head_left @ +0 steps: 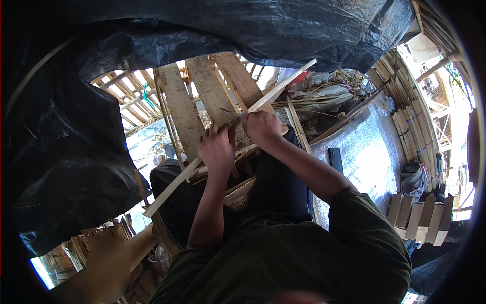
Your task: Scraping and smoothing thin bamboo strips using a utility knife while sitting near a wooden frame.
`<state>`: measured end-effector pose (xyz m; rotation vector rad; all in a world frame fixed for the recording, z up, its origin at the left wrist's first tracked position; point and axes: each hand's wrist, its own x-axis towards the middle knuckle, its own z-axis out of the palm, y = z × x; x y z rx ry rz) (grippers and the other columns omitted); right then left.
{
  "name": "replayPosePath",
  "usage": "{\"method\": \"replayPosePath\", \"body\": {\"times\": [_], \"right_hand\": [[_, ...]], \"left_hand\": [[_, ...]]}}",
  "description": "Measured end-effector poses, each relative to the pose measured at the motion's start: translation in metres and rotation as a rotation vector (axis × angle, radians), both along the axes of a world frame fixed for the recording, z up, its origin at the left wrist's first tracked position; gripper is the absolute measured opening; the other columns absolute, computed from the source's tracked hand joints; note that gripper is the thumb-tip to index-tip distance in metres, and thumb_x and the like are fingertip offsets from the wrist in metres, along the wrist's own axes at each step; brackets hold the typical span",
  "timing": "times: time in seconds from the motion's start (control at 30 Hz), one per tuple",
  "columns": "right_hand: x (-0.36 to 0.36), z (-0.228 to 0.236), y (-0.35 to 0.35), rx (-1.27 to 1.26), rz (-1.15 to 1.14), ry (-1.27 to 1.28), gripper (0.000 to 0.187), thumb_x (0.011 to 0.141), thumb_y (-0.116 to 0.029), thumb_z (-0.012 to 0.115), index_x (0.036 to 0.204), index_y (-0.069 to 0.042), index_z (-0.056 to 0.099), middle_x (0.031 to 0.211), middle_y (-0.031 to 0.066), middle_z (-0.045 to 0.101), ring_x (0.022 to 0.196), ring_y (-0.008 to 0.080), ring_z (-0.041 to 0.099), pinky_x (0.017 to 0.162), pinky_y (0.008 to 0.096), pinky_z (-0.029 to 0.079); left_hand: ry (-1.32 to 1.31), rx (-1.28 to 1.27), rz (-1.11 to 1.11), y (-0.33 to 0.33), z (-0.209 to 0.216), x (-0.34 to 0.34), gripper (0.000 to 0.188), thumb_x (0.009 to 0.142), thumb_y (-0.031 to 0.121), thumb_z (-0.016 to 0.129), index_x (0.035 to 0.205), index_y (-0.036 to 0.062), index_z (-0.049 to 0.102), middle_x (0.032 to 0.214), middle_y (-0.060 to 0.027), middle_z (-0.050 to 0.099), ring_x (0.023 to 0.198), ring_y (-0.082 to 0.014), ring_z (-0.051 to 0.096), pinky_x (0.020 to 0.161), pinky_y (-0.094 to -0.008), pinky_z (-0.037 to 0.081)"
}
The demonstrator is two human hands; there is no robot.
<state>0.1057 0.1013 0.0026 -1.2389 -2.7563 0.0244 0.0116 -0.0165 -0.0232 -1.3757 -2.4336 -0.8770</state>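
A long pale bamboo strip [174,186] runs slantwise across my lap, from lower left to upper right. My left hand [217,147] is closed around its middle, knuckles up. Just right of it, my right hand [262,129] is also closed, and the strip's far part comes out beyond the fist. A thin, dark, pointed piece [230,112], perhaps a blade, sticks out leftward from my right hand; its other end is hidden. Under and beyond both hands lie rough wooden planks [195,86] of a low bench.
Black plastic sheeting [304,30] hangs ahead and on the left. To the right, a phone [335,159] lies on a silvery sheet [364,137]. Shavings and scraps [344,81] pile up beyond it. Bundled bamboo sticks [415,131] and stacked rectangular blocks [420,218] stand farther right.
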Motion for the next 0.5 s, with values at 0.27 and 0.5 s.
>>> {"method": "replayPosePath", "body": {"times": [0.27,0.5], "right_hand": [[0.011,0.015,-0.01,-0.17,0.109,0.062,0.047,0.099,-0.036,0.052,0.079,0.002,0.071,0.074,0.0253,0.069,0.071,0.0417,0.07,0.072,0.0514,0.057],[0.012,0.017,-0.016,-0.235,0.091,0.15,0.051,0.101,-0.041,0.048,0.081,-0.001,0.072,0.077,0.0248,0.07,0.075,0.044,0.07,0.074,0.0542,0.056]], "left_hand": [[0.036,0.083,0.011,-0.005,0.002,0.0,0.016,0.087,0.031,0.073,0.083,0.0158,0.075,0.079,-0.0034,0.061,0.069,-0.024,0.066,0.065,-0.0387,0.05],[0.009,0.041,0.027,-0.005,0.003,0.001,0.017,0.088,0.034,0.072,0.085,0.0178,0.076,0.079,-0.0032,0.061,0.072,-0.0235,0.066,0.065,-0.0393,0.049]]}}
